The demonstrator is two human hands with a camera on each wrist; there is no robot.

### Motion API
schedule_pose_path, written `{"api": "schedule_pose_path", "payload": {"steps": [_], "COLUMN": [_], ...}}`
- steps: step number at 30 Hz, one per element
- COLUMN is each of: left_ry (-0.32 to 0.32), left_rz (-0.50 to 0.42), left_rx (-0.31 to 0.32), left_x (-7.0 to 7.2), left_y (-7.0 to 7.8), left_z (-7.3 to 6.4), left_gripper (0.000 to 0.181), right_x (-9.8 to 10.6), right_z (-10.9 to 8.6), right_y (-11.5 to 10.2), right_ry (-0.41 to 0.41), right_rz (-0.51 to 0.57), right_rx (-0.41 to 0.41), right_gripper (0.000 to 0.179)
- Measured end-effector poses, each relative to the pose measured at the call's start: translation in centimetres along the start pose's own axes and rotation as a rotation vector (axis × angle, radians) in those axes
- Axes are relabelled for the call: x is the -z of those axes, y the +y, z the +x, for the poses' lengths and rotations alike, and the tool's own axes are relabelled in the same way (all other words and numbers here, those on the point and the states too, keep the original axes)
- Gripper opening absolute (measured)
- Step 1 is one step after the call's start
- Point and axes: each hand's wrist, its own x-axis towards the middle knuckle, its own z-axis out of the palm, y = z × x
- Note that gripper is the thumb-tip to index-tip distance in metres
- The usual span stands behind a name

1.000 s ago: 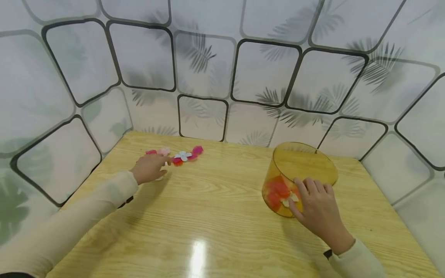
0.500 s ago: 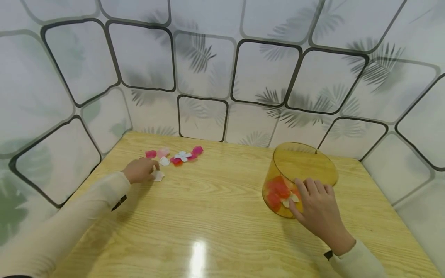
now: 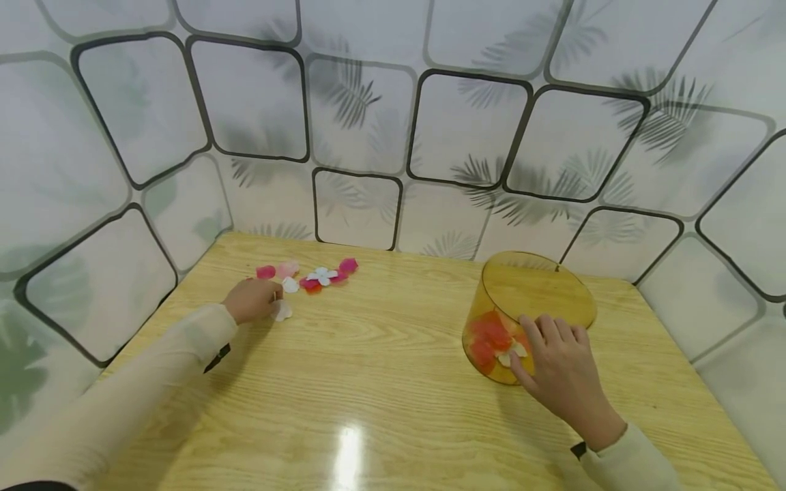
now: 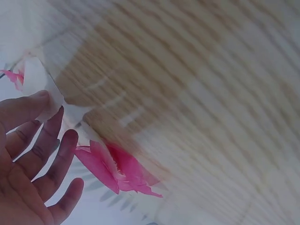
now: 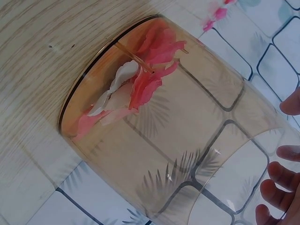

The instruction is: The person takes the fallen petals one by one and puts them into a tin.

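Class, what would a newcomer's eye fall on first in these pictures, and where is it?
Probably the amber see-through container on the right side of the table, with red petals and something white inside. Next, the loose pink and white petals at the table's far left, near the left hand. Behind them, the pale wall stands out with its dark rounded outlines.

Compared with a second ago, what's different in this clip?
The left grip has drawn back leftward, away from the white flower, and now pinches the near white petal; another white petal came into view. The right grip, amber container and red petals inside stayed put.
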Motion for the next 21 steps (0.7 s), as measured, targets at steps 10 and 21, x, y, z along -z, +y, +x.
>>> {"api": "schedule_pose_path", "payload": {"steps": [10,21], "left_ry": [0.038,0.016], "left_rz": [-0.044,-0.100], "left_rx": [-0.036,-0.044], "left_x": [1.4,4.1], "left_y": [1.6,6.3], "left_z": [0.9,3.7], "left_gripper": [0.008,0.010], "right_x": [0.0,0.0], "right_z": [-0.1,0.0], "right_y": [0.0,0.0], "right_ry": [0.008,0.007], "right_rz": [-0.009,-0.009], "right_rx": [0.006,0.008], "right_gripper": [0.055,0.056]}}
